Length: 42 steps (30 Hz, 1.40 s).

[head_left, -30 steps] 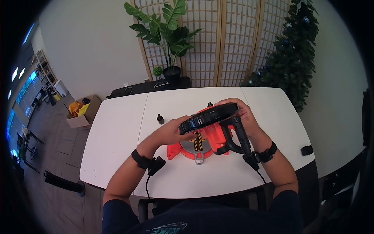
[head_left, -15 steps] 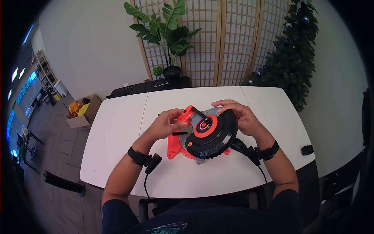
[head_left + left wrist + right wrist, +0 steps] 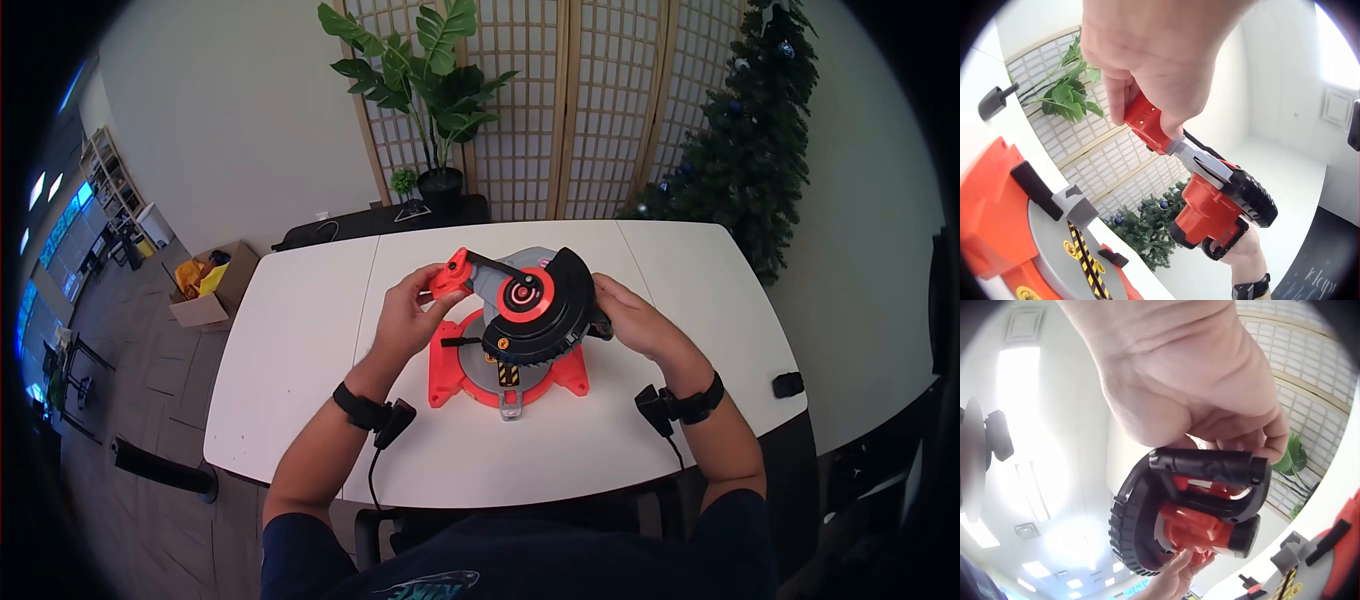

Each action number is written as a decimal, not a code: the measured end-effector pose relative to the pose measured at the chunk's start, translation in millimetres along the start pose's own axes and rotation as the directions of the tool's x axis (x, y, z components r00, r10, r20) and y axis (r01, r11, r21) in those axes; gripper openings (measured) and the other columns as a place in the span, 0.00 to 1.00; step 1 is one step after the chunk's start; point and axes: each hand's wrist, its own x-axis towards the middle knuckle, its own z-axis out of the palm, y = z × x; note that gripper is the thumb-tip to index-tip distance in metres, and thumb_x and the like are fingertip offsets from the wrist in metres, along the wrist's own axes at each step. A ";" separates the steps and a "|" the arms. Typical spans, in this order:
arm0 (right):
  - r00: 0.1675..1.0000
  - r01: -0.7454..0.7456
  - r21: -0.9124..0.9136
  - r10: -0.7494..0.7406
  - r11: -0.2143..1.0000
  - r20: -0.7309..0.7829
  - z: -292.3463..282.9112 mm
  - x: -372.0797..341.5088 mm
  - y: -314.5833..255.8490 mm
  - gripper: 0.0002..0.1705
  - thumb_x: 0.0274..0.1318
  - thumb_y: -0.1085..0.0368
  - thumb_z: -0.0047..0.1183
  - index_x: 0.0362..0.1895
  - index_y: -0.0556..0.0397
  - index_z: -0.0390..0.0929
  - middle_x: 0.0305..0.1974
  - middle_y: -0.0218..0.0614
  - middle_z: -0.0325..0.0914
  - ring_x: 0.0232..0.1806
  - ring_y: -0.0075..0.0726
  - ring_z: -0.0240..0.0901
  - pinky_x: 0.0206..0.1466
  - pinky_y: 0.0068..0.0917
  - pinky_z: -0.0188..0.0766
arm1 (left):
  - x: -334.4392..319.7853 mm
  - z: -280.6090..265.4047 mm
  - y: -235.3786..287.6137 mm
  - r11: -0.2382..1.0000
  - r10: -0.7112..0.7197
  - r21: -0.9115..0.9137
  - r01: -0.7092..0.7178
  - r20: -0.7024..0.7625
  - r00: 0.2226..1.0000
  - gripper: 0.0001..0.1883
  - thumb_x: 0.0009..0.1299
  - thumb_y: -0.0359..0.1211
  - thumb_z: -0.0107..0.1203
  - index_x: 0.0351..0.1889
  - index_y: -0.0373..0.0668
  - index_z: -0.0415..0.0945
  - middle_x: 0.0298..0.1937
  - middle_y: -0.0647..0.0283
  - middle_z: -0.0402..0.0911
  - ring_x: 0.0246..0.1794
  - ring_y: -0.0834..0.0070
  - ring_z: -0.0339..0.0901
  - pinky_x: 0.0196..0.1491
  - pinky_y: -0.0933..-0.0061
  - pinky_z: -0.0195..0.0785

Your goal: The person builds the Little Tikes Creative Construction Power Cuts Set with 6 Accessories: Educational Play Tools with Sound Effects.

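Both hands hold up a toy miter saw's head (image 3: 565, 325), with a black toothed blade guard, red ring and grey arm. At its left end, my left hand (image 3: 404, 318) pinches the red bracket (image 3: 1145, 123) between thumb and fingers. My right hand (image 3: 638, 320) grips the head's right side, its fingers by the black handle (image 3: 1210, 465). Below the head stands the red saw base (image 3: 446, 372) with a grey round plate and a yellow-black striped strip. A black threaded knob (image 3: 991, 105) lies on the table beyond the base.
The white table (image 3: 300, 400) holds the base, and a small black object (image 3: 788, 385) sits by its right edge. Past the far edge are a potted plant (image 3: 440, 190), a lattice screen (image 3: 520, 120) and a decorated tree (image 3: 750, 150). A cardboard box (image 3: 235, 285) is on the floor at left.
The saw head has turned so the ringed face shows, and it has lifted off the striped strip. My left hand has shifted up-left to the red bracket; my right hand now holds lower on the side.
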 end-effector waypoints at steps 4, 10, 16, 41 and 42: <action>0.996 0.082 0.028 -0.080 0.996 -0.039 4.5 -3.3 -8.6 0.26 0.79 0.48 0.31 0.51 0.56 0.74 0.39 0.29 0.75 0.42 0.23 0.69 0.55 0.25 0.67 | 0.5 -1.4 -2.7 1.000 -0.018 0.025 0.019 -0.040 0.999 0.26 0.69 0.35 0.66 0.60 0.29 0.73 0.51 0.53 0.83 0.51 0.71 0.82 0.57 0.68 0.76; 0.941 0.289 -0.215 -0.318 0.933 -0.114 12.3 5.7 5.1 0.26 0.78 0.47 0.34 0.35 0.54 0.69 0.24 0.33 0.70 0.30 0.34 0.64 0.50 0.33 0.60 | 6.2 -2.7 -10.3 0.988 -0.108 -0.113 0.109 0.014 0.994 0.24 0.70 0.34 0.65 0.59 0.30 0.73 0.50 0.54 0.83 0.50 0.72 0.83 0.57 0.70 0.76; 0.750 0.459 -0.633 -0.654 0.623 -0.100 24.4 -15.8 -37.8 0.22 0.75 0.50 0.42 0.30 0.51 0.70 0.20 0.33 0.70 0.25 0.40 0.63 0.50 0.35 0.51 | 2.1 -2.9 27.5 0.934 -0.187 0.342 0.102 0.225 0.956 0.22 0.65 0.33 0.70 0.53 0.35 0.77 0.44 0.56 0.86 0.51 0.66 0.84 0.59 0.66 0.75; 0.559 0.510 -0.801 -0.829 0.315 0.030 52.3 -20.8 -34.6 0.42 0.59 0.23 0.43 0.45 0.53 0.74 0.30 0.32 0.78 0.28 0.36 0.70 0.48 0.38 0.51 | -5.1 22.0 -10.4 0.968 -0.224 -0.093 0.232 0.086 0.971 0.17 0.68 0.22 0.57 0.55 0.29 0.71 0.48 0.56 0.83 0.49 0.74 0.82 0.56 0.72 0.75; 0.556 0.520 -0.786 -0.831 0.335 0.014 52.9 -20.1 -33.3 0.43 0.58 0.23 0.44 0.47 0.53 0.73 0.33 0.32 0.80 0.29 0.35 0.73 0.48 0.38 0.51 | -5.1 21.5 -10.3 0.968 -0.224 -0.093 0.232 0.086 0.971 0.17 0.68 0.22 0.57 0.55 0.29 0.71 0.48 0.56 0.83 0.49 0.74 0.82 0.56 0.72 0.75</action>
